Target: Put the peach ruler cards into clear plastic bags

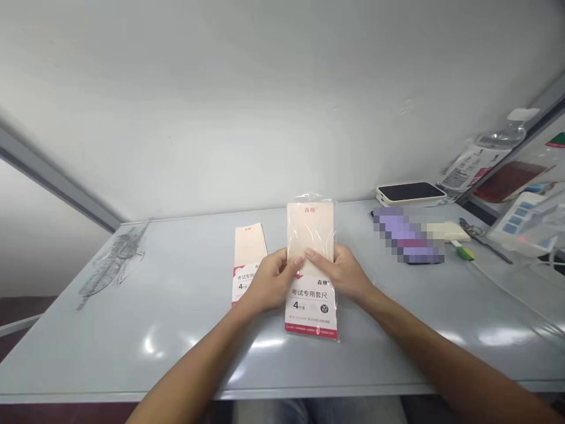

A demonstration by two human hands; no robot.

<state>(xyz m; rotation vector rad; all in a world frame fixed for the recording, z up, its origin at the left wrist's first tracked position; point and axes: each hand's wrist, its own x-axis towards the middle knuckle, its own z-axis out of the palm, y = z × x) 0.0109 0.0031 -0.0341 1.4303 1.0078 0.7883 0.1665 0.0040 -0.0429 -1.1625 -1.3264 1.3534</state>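
A grey patterned film lies at the far left of the surface; its markings are too faint to identify. To its right, a second packet lies flat, its red-banded lower end partly behind the left hand. Its label carries printed Chinese text and a "4" count mark.

The left hand is partly closed, with its fingers curled around the left edge of a ruler-set packet at mid-height. The right hand is also partly closed and has hold of the right edge, with a digit laid across the packet's front. The hands stand close together but not clearly touching. The packet stands tilted up from the surface, its red-banded lower end near or on the surface. Its clear sleeve shows a pale card at the top. Whether the sleeve is sealed or open cannot be told.

Further right are a phone in a white case, a pixelated object, a cream block, a pair of scissors, and a white device with blue keys. A plastic bottle stands beyond them at the upper right.
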